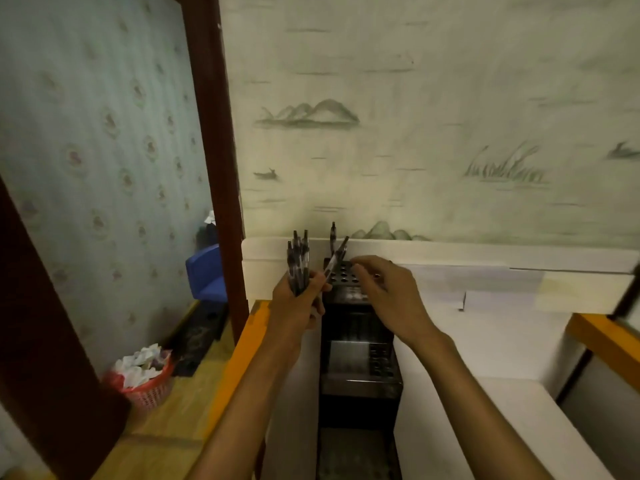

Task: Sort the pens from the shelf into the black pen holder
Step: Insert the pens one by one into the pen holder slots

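Note:
My left hand (298, 303) grips a bundle of several dark pens (297, 261), held upright just left of the black pen holder (346, 277). The holder has a top full of round holes and stands on a white shelf (485, 327) against the wall. One pen (333, 237) stands upright in a back hole. Another pen (337, 259) leans tilted at the holder's left edge, its lower end by my left fingertips; whether it sits in a hole is unclear. My right hand (388, 296) hovers over the holder's right side with fingers loosely bent, nothing visible in it.
A black stepped organizer (360, 362) continues below the holder toward me. White shelf blocks (519, 420) lie to the right, with an orange edge (239, 355) on the left. On the floor to the left stand a red basket of paper (145, 379) and a blue box (207, 271).

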Action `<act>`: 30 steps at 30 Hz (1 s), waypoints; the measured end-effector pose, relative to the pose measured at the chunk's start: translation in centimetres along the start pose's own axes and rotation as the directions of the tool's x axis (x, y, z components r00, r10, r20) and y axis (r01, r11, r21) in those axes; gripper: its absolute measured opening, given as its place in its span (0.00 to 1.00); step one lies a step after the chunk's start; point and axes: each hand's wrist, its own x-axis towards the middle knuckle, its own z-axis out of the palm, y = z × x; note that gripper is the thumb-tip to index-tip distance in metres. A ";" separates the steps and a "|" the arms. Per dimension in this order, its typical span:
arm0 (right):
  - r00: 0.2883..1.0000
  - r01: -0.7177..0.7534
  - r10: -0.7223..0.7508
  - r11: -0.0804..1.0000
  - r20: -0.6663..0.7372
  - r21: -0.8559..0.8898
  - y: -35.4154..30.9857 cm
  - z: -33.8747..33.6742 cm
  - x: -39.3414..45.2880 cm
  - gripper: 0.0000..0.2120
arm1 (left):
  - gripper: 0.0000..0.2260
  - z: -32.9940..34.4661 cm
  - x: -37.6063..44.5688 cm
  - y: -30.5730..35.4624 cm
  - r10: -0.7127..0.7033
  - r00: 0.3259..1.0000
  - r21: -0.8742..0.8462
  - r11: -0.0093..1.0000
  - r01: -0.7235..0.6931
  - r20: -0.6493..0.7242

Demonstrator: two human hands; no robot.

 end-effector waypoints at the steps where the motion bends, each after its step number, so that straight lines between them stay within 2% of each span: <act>1: 1.000 0.007 -0.007 1.000 0.005 0.012 -0.3 0.2 0.4 0.12 | 0.06 0.0 0.5 0.0 -0.001 1.000 0.001 1.000 0.001 0.006; 8: 0.996 -0.085 0.084 0.951 0.017 0.296 -0.9 1.1 2.6 0.08 | 0.05 0.7 2.6 -0.6 0.007 0.998 -0.034 0.999 -0.005 0.061; 11: 0.985 -0.170 0.163 0.855 0.058 0.490 -0.9 1.2 3.2 0.08 | 0.04 1.0 3.1 -0.7 0.004 0.997 -0.036 0.999 -0.001 0.080; 14: 0.968 -0.239 0.233 0.758 0.091 0.606 -0.6 1.4 3.9 0.09 | 0.07 1.2 3.3 -0.6 -0.015 0.997 -0.021 1.000 0.017 0.079; 17: 0.968 -0.235 0.236 0.752 0.081 0.616 -0.2 1.4 4.6 0.10 | 0.09 1.4 3.6 -0.4 -0.025 0.997 -0.004 1.000 0.025 0.069; 20: 0.970 -0.215 0.239 0.725 0.054 0.655 0.0 1.5 5.3 0.07 | 0.08 1.4 4.0 -0.2 -0.027 0.999 -0.082 0.996 0.031 0.044; 24: 0.961 -0.164 0.269 0.729 -0.058 0.665 0.4 1.6 6.6 0.08 | 0.06 0.8 4.7 -0.4 -0.040 0.999 -0.037 0.999 0.039 -0.026; 27: 0.941 -0.133 0.291 0.787 -0.173 0.603 1.0 1.0 7.7 0.09 | 0.08 -0.2 5.0 -0.6 -0.061 0.997 -0.031 0.998 0.060 -0.036; 30: 0.947 -0.095 0.206 0.911 -0.244 0.401 1.5 0.7 8.5 0.08 | 0.08 -0.8 5.0 -0.4 -0.089 0.996 -0.037 0.995 0.089 -0.013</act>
